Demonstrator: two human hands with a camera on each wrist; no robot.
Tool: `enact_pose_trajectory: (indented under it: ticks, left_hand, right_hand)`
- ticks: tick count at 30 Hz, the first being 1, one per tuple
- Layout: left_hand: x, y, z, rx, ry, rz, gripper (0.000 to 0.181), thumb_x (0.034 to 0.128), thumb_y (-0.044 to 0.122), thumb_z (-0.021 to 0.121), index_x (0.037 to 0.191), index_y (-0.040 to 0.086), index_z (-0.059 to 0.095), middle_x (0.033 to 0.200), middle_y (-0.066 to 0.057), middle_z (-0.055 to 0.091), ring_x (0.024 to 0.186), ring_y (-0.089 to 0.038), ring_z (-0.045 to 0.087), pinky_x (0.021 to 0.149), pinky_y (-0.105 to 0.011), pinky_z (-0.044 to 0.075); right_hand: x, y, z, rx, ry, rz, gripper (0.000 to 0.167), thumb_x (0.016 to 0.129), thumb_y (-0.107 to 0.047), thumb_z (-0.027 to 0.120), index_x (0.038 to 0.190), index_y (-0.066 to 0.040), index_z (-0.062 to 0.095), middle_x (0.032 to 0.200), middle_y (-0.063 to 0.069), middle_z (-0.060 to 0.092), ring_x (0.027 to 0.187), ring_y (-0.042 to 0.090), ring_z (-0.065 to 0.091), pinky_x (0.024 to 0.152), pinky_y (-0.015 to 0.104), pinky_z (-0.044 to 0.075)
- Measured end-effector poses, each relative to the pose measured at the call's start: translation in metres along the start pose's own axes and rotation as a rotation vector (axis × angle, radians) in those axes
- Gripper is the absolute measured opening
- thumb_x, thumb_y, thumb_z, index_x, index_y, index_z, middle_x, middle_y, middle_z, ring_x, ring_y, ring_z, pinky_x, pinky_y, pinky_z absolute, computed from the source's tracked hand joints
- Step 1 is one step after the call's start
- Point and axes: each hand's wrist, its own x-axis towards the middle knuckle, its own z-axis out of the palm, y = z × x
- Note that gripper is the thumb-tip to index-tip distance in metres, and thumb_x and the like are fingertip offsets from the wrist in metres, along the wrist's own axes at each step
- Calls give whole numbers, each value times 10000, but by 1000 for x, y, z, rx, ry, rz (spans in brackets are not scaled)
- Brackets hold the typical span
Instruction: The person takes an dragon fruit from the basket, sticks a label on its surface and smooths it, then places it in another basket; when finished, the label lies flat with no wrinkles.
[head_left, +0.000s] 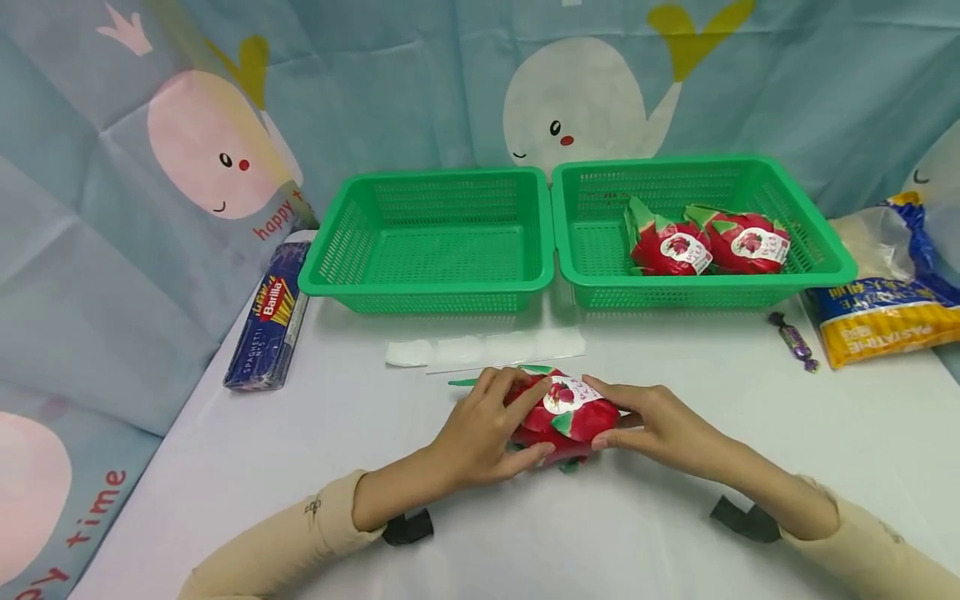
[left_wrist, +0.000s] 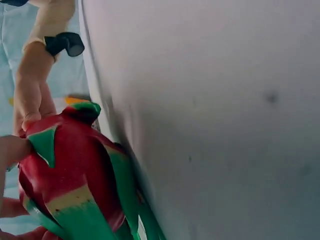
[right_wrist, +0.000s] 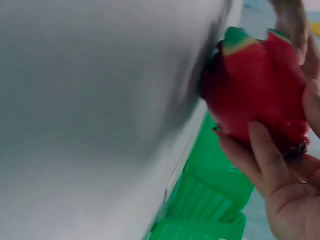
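On the table in front of me lies a red dragon fruit (head_left: pixel 596 421) with green-tipped scales and a white printed sticker (head_left: pixel 570 393) on its upper side. My left hand (head_left: pixel 476 429) grips its leafy left end, fingers over the top and thumb at the near side. The other end is held by my right hand (head_left: pixel 660 425), thumb near and fingers on the far side. In the left wrist view the dragon fruit (left_wrist: pixel 75 165) shows its green scales close up. The right wrist view shows the right hand (right_wrist: pixel 287 190) around the fruit's blunt end; the palm side is visible.
Behind stand two green baskets: the left basket (head_left: pixel 423 289) and the right basket (head_left: pixel 705 293), which holds two stickered dragon fruits (head_left: pixel 678 246). A strip of white stickers (head_left: pixel 487 347) lies before them. A spaghetti box (head_left: pixel 270 317) is left; a wrapped candy (head_left: pixel 793 342) and pasta bag (head_left: pixel 885 308) are right.
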Motion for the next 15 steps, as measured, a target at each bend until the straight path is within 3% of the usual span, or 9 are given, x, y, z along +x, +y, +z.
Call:
enact_pose_trajectory:
  ticks: [4,10,13,15]
  left_hand:
    - [-3,-1,1,87,-7,83,543,793,440,681,1252,183,546,1146,-108,517,1006,-219,472,685,-258,531]
    - [-8,0,3,108,5,125,502,812,425,668,1277,301,526,1136,-127,502,983,-221,452,560,-217,521]
    - [-9,-1,2,100,1,127,529,818,436,657,1306,308,499,1111,-117,495,957,-216,439,520,-203,506]
    - [-8,-1,1,88,-14,116,557,814,445,658,1321,290,486,1089,-108,490,946,-212,429,503,-201,497]
  right_hand:
    - [-4,4,5,-96,96,-158,661,743,-276,745,1311,-43,501,1157,103,645,920,109,660,751,149,520]
    - [-2,11,6,-161,195,-382,631,719,-284,761,1284,-105,547,1185,129,629,1047,212,632,895,74,422]
    - [0,12,5,-171,183,-413,606,723,-274,759,1275,-124,559,1203,139,615,1078,221,614,901,99,434]
    - [2,12,5,-146,142,-381,623,726,-268,762,1293,-132,542,1202,87,608,1076,172,604,870,116,463]
